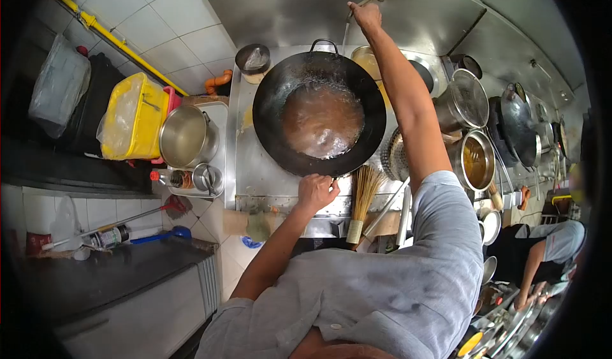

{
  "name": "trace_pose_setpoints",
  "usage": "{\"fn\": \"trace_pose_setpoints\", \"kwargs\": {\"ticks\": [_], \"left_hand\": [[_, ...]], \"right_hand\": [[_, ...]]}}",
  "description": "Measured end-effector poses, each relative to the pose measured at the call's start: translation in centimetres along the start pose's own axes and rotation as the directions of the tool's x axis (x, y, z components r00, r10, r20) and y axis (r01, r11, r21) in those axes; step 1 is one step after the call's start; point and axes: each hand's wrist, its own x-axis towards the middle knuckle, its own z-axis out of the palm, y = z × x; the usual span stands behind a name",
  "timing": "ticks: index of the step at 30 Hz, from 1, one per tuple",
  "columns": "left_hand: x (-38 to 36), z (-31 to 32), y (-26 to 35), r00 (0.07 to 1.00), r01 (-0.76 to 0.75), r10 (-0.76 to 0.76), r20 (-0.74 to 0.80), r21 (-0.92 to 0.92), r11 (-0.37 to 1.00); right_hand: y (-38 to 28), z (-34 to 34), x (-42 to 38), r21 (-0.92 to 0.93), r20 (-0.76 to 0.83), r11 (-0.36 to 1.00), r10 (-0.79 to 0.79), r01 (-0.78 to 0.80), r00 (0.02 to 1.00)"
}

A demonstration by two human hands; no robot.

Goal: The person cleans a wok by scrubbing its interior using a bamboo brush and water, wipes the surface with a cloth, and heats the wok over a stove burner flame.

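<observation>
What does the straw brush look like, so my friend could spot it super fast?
Find the big black wok. Near its edge closest to the person, just right of their left hand, is the brush. It's a tan bundle of thin bristles fanning from a bound end, unlike the smooth metal rods beside it.

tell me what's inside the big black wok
The wok holds a brownish, bubbling liquid. The wok's bottom, and anything lying on it, can't be seen because the cloudy liquid covers it.

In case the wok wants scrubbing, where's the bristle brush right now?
In the head view, the brush is slightly right of centre, just below the wok's near rim, right of the left hand.
</observation>
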Motion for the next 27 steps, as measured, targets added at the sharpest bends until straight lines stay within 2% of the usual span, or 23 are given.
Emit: {"fn": "trace_pose_setpoints", "kwargs": {"ticks": [3, 5, 6, 8, 9, 11, 12, 14, 17, 20, 21, 23, 24, 25, 26, 27], "left_hand": [[0.2, 0.2, 0.3, 0.999, -0.045, 0.045, -0.015, 0.024, 0.999], [0.1, 0.2, 0.2, 1.0, -0.03, 0.03, 0.006, 0.066, 0.997], [0.1, 0.3, 0.2, 0.999, -0.006, 0.003, 0.034, 0.08, 0.997], [0.1, 0.3, 0.2, 0.999, -0.019, 0.016, 0.042, 0.073, 0.997], [0.2, 0.2, 0.3, 0.999, -0.018, 0.015, 0.041, 0.078, 0.997], [0.3, 0.4, 0.5, 0.999, 0.011, -0.014, 0.032, 0.095, 0.995], [0.5, 0.3, 0.7, 0.999, 0.004, -0.007, 0.032, 0.089, 0.996], [0.1, 0.6, 0.1, 0.999, -0.007, 0.004, 0.04, 0.085, 0.996], [0.5, 0.0, 0.8, 0.999, -0.012, 0.01, 0.031, 0.062, 0.998], [0.2, 0.4, 0.6, 1.0, -0.023, 0.024, -0.012, 0.086, 0.996], [0.0, 0.4, 0.5, 1.0, -0.031, 0.031, -0.002, 0.086, 0.996], [-0.1, 0.5, 0.6, 0.995, -0.06, 0.068, -0.07, 0.11, 0.992], [0.2, 0.2, 0.9, 0.994, -0.074, 0.081, -0.068, 0.103, 0.992], [0.5, -0.4, 1.3, 0.999, -0.045, 0.047, -0.013, 0.11, 0.993], [0.7, -0.7, 1.5, 0.999, -0.014, 0.009, 0.042, 0.12, 0.993], [0.5, -0.7, 1.4, 0.999, -0.019, 0.014, 0.045, 0.116, 0.993]], "right_hand": [[1.3, -0.4, 1.4, 0.044, 0.092, 0.997, 0.052, -0.056, 0.994], [2.5, -2.6, 1.8, -0.102, 0.174, 0.995, 0.005, 0.013, 0.985], [3.9, -3.6, 2.4, -0.111, 0.163, 0.994, 0.018, 0.0, 0.986], [6.7, -6.7, 3.8, -0.263, 0.213, 0.925, -0.221, 0.273, 0.952], [8.0, -8.3, 4.9, -0.272, 0.203, 0.925, -0.213, 0.264, 0.956], [10.3, -11.4, 6.8, -0.495, 0.307, 0.772, -0.274, 0.398, 0.912], [11.0, -12.8, 7.4, -0.5, 0.301, 0.772, -0.272, 0.394, 0.914], [12.2, -14.7, 8.1, -0.7, 0.146, 0.663, -0.232, 0.266, 0.962], [14.6, -15.5, 9.5, -0.714, 0.096, 0.638, -0.321, 0.29, 0.942], [16.5, -15.1, 10.2, -0.683, 0.075, 0.687, -0.275, 0.25, 0.959], [16.4, -15.4, 8.1, -0.683, 0.068, 0.69, -0.265, 0.239, 0.962], [16.2, -16.5, 1.0, -0.548, -0.111, 0.755, -0.492, 0.36, 0.863], [17.7, -16.6, -2.8, -0.465, -0.166, 0.75, -0.595, 0.469, 0.786], [16.3, -18.3, -9.7, -0.396, -0.105, 0.82, -0.487, 0.413, 0.867], [16.7, -19.0, -16.3, -0.193, -0.195, 0.82, -0.57, 0.539, 0.798], [16.2, -20.0, -23.3, -0.007, -0.141, 0.916, -0.398, 0.401, 0.906]]}}
